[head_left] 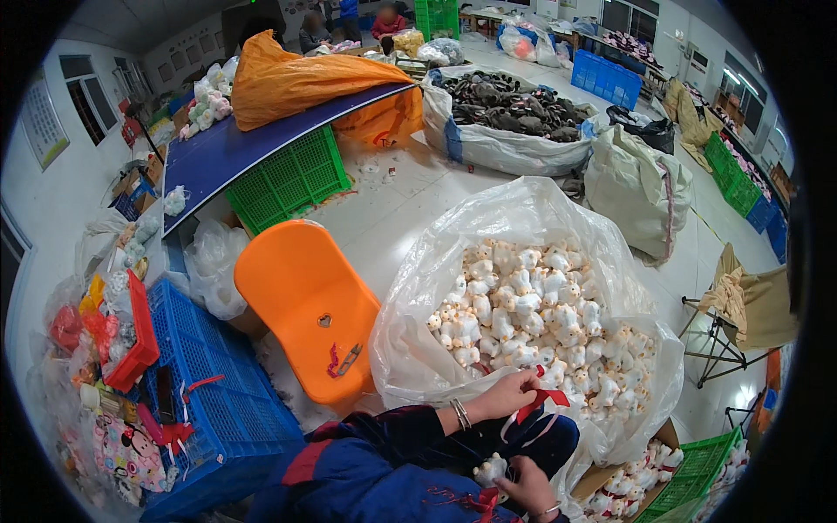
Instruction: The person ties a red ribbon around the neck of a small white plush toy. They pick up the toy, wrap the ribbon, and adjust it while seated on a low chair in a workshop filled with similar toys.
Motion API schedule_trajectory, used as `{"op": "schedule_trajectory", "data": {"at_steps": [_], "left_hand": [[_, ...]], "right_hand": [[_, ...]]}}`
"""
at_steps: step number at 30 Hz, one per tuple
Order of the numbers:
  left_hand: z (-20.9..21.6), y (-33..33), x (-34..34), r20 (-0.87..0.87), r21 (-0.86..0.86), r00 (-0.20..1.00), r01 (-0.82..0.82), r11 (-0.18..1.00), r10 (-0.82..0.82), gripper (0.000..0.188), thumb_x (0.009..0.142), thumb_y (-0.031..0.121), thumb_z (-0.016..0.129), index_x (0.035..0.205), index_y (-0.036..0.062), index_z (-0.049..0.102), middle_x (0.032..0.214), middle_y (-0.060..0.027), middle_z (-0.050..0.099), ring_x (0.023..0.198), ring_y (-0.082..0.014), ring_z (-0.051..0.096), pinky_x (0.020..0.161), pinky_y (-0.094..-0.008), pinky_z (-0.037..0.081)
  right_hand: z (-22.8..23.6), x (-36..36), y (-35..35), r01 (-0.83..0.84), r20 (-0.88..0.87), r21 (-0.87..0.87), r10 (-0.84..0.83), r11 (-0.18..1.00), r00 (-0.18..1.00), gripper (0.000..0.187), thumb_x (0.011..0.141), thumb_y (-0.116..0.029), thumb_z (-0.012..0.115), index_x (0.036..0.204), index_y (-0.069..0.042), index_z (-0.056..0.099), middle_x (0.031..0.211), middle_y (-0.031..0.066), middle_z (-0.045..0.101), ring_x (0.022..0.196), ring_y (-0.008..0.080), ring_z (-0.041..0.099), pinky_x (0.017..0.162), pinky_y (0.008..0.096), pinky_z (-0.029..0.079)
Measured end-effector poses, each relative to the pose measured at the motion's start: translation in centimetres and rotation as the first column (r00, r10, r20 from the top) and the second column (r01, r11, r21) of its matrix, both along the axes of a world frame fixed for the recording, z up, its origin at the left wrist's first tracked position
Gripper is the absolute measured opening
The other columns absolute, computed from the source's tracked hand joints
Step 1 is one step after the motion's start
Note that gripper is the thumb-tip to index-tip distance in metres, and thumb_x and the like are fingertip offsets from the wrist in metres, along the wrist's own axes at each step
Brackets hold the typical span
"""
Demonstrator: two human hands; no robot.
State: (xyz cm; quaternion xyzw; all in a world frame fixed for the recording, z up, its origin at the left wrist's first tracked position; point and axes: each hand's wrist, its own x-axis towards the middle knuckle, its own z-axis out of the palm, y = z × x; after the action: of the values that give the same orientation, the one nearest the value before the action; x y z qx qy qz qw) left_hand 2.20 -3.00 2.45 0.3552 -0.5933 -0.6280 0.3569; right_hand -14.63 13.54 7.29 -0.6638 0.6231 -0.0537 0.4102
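My left hand [506, 394], with bracelets at the wrist, reaches over the near edge of the clear plastic bag [418, 253]. Its fingers are pinched on a red ribbon [545, 399], which hangs in a loop over my dark trousers. In my lap, my right hand [528, 486] is closed round a small white plush toy [491, 471]. More red ribbon [486, 501] lies against my clothes just below that toy. Many white plush toys [523, 305] with tan details fill the bag in front of me.
Left of the bag stands an orange chair [296, 288] bearing thread snips [350, 359] and a red scrap. Blue crates [218, 383] with ribbons are at left. A box of ribboned plush toys [623, 488] sits lower right. Beyond are a sack of dark toys [514, 144] and a folding chair [741, 305].
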Motion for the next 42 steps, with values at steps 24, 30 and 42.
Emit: {"op": "schedule_trajectory", "data": {"at_steps": [24, 30, 42], "left_hand": [[1.4, -0.9, 1.6, 0.005, 0.219, 0.976, 0.210, 0.953, -0.216, 0.011, 0.093, 0.016, 0.062, 0.091, 0.0053, 0.060, 0.071, -0.0002, 0.060, 0.058, -0.0082, 0.057, 0.052, -0.0243, 0.049], [2.3, -0.1, 1.6, 0.076, 0.237, 0.938, 0.314, 0.920, -0.339, 0.017, 0.097, 0.023, 0.063, 0.095, 0.0070, 0.058, 0.073, 0.0020, 0.057, 0.058, -0.0064, 0.054, 0.052, -0.0218, 0.046], [2.3, 1.5, 0.7, 0.040, 0.176, 0.963, 0.257, 0.950, -0.267, 0.015, 0.093, 0.018, 0.065, 0.087, 0.0046, 0.059, 0.069, 0.0005, 0.059, 0.055, -0.0077, 0.056, 0.050, -0.0249, 0.047]], "right_hand": [[1.3, 0.5, 1.7, 0.061, 0.253, -0.073, -0.041, 0.995, 0.967, 0.054, 0.074, -0.018, 0.079, 0.122, -0.004, 0.058, 0.104, 0.0218, 0.065, 0.091, 0.0382, 0.065, 0.080, 0.0408, 0.053], [-1.2, 0.6, 1.6, 0.088, 0.281, 0.156, -0.130, 0.984, 0.951, 0.075, 0.073, -0.036, 0.087, 0.126, 0.001, 0.049, 0.108, 0.0221, 0.066, 0.102, 0.0257, 0.068, 0.089, 0.0338, 0.053], [-5.8, 0.9, 3.4, 0.205, 0.156, -0.052, -0.195, 0.977, 0.968, 0.060, 0.071, -0.032, 0.086, 0.111, 0.003, 0.056, 0.096, 0.0194, 0.066, 0.085, 0.0305, 0.068, 0.077, 0.0362, 0.055]]}}
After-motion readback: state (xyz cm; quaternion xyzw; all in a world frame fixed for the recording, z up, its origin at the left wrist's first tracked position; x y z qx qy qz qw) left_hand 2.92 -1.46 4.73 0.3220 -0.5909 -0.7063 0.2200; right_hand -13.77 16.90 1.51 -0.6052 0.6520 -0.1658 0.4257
